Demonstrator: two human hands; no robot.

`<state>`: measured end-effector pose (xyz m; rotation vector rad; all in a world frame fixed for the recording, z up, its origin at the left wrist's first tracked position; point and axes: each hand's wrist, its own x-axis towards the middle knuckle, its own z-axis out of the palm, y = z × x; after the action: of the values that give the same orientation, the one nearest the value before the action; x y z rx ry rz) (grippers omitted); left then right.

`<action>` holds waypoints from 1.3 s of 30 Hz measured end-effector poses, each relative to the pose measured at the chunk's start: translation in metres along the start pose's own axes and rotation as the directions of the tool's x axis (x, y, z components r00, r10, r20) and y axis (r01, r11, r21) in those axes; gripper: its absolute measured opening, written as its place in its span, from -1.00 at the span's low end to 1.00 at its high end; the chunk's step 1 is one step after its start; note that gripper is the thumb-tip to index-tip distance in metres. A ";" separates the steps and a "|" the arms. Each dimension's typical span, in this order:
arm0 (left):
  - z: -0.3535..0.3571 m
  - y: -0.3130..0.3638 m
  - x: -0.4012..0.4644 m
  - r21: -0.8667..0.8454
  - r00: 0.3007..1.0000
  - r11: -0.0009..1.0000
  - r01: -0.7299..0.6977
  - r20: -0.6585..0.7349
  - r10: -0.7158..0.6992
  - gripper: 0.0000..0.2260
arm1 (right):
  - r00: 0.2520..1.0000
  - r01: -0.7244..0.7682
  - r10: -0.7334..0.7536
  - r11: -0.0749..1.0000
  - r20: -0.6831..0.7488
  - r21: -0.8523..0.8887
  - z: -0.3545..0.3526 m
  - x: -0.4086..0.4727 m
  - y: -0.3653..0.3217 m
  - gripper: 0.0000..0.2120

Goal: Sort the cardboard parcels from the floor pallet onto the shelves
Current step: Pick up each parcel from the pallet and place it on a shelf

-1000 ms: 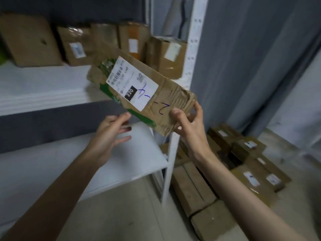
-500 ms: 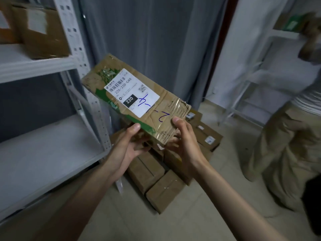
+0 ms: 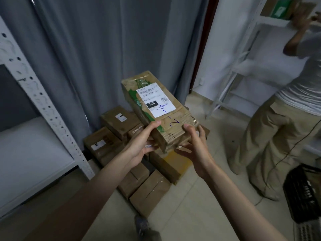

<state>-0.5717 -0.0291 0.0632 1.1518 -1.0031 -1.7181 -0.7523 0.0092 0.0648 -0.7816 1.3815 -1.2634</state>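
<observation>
Head view, left side: a white shelving unit point(image 3: 34, 100) stands with a bare shelf board point(image 3: 31, 150) at the frame's edge; no parcel shows on the part in view.
Floor centre: the pile of cardboard parcels point(image 3: 132, 164) lies against the grey curtain point(image 3: 104, 49), so most of the sorting looks left to do.
Parcel in hand: a long labelled parcel point(image 3: 156, 108) is held above the pile, tilted away from the person, marked "220" with blue pen strokes; it is not yet on any shelf.
Left hand point(image 3: 139, 145): arm reaches forward, thumb on top and fingers curled under the parcel's near left corner, gripping it.
Right hand point(image 3: 194, 145): arm reaches forward, fingers and thumb clamped round the near right corner.
Right side: another person point(image 3: 284, 119) reaches up to a second shelf rack point(image 3: 260, 25); a black crate point(image 3: 302, 192) sits on the floor.
</observation>
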 end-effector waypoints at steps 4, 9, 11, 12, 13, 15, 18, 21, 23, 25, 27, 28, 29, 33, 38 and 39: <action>0.001 -0.001 0.063 -0.038 0.992 0.993 0.110 -0.056 -0.113 -0.61 | 0.989 -0.130 0.135 0.988 0.056 -0.084 -0.005 0.052 -0.004 -0.22; 0.002 -0.017 0.135 -0.061 0.959 0.963 0.261 -0.098 -0.266 -0.54 | 0.963 -0.253 0.263 0.957 0.054 -0.144 -0.007 0.125 -0.005 -0.30; 0.000 -0.025 0.158 -0.069 0.947 0.952 0.300 -0.095 -0.305 -0.49 | 0.954 -0.291 0.297 0.946 0.027 -0.143 -0.007 0.148 0.001 -0.33; 0.000 -0.029 0.168 -0.072 0.941 0.946 0.317 -0.098 -0.323 -0.46 | 0.949 -0.310 0.315 0.940 0.015 -0.144 -0.007 0.159 0.005 -0.35; -0.001 -0.033 0.176 -0.073 0.933 0.939 0.336 -0.109 -0.342 -0.46 | 0.942 -0.331 0.336 0.932 0.005 -0.145 -0.007 0.167 0.009 -0.38; -0.003 -0.039 0.187 -0.094 0.917 0.926 0.366 -0.135 -0.376 -0.44 | 0.924 -0.379 0.383 0.913 -0.007 -0.148 -0.005 0.183 0.016 -0.40; -0.012 -0.047 0.200 -0.117 0.909 0.919 0.377 -0.144 -0.391 -0.28 | 0.894 -0.439 0.447 0.877 0.001 -0.196 0.005 0.209 0.022 -0.39; -0.026 -0.054 0.213 -0.143 0.893 0.907 0.395 -0.171 -0.416 -0.22 | 0.866 -0.479 0.499 0.844 0.028 -0.242 0.023 0.236 0.030 -0.38; -0.033 -0.058 0.222 -0.150 0.869 0.892 0.427 -0.205 -0.450 -0.21 | 0.844 -0.502 0.534 0.819 0.051 -0.278 0.036 0.255 0.036 -0.36; -0.039 -0.064 0.234 -0.176 0.831 0.869 0.463 -0.255 -0.494 -0.28 | 0.823 -0.518 0.564 0.794 0.068 -0.319 0.047 0.273 0.044 -0.33; -0.043 -0.072 0.248 -0.230 0.783 0.839 0.493 -0.302 -0.543 -0.36 | 0.799 -0.542 0.596 0.769 0.076 -0.339 0.054 0.294 0.053 -0.32; -0.043 -0.075 0.255 -0.268 0.763 0.823 0.502 -0.311 -0.567 -0.41 | 0.787 -0.554 0.612 0.758 0.081 -0.343 0.057 0.304 0.057 -0.32; -0.043 -0.078 0.263 -0.305 0.751 0.811 0.498 -0.317 -0.580 -0.47 | 0.772 -0.567 0.627 0.751 0.098 -0.339 0.058 0.314 0.060 -0.32; -0.031 -0.086 0.297 -0.425 0.711 0.815 0.394 -0.420 -0.564 -0.70 | 0.692 -0.611 0.696 0.707 0.192 -0.356 0.054 0.366 0.082 -0.37; -0.028 -0.105 0.349 -0.584 0.628 0.751 0.308 -0.468 -0.621 -0.70 | 0.593 -0.648 0.782 0.605 0.192 -0.462 0.045 0.438 0.131 -0.52; -0.031 -0.110 0.362 -0.597 0.613 0.733 0.325 -0.458 -0.644 -0.66 | 0.577 -0.652 0.793 0.592 0.197 -0.474 0.045 0.452 0.143 -0.53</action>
<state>-0.6528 -0.3300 -0.1541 1.6223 0.2068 -1.6227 -0.7860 -0.3940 -0.1868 -0.5345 1.3802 -0.1609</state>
